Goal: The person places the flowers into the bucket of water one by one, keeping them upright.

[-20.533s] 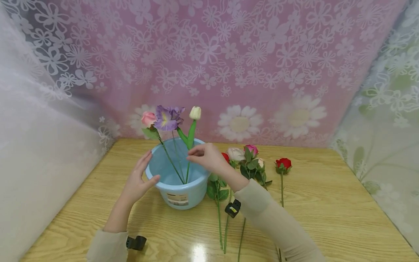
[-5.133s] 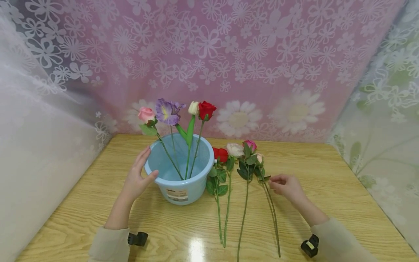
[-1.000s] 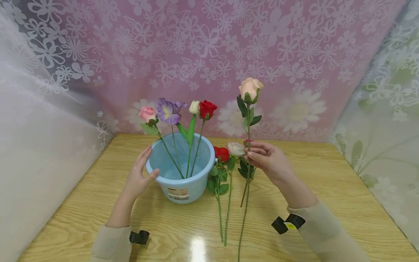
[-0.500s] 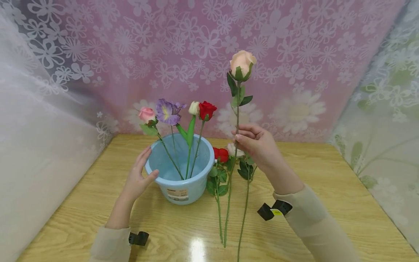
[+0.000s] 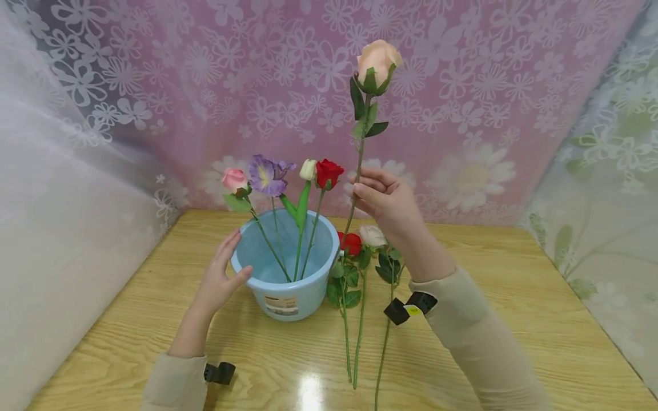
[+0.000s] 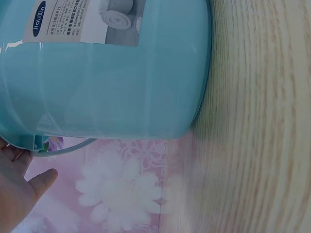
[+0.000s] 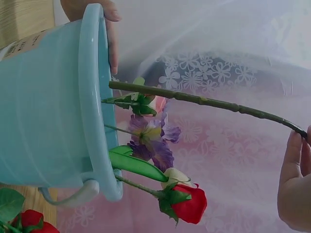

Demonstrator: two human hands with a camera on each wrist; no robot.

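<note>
My right hand (image 5: 393, 214) pinches the stem of a peach rose (image 5: 377, 65) between thumb and fingers, holding it upright at the right of a light blue bucket (image 5: 283, 301). In the right wrist view, the cut end of the stem (image 7: 204, 101) shows near the bucket's rim. My left hand (image 5: 215, 279) rests at the bucket's left rim with fingers relaxed and thumb spread. Inside the bucket stand a pink rose (image 5: 235, 180), a purple iris (image 5: 267, 176), a white tulip (image 5: 308, 169) and a red rose (image 5: 328, 173).
Right of the bucket, on the wooden table (image 5: 493, 319), lie a red flower (image 5: 351, 244), a white flower (image 5: 372, 236) and another long stem (image 5: 384, 354) with dark leaves. A pink floral curtain (image 5: 319, 74) hangs behind the table.
Earlier, the right hand took the peach rose from the table. Over the last second it has raised the rose and moved it left toward the bucket. The left hand stays at the rim.
</note>
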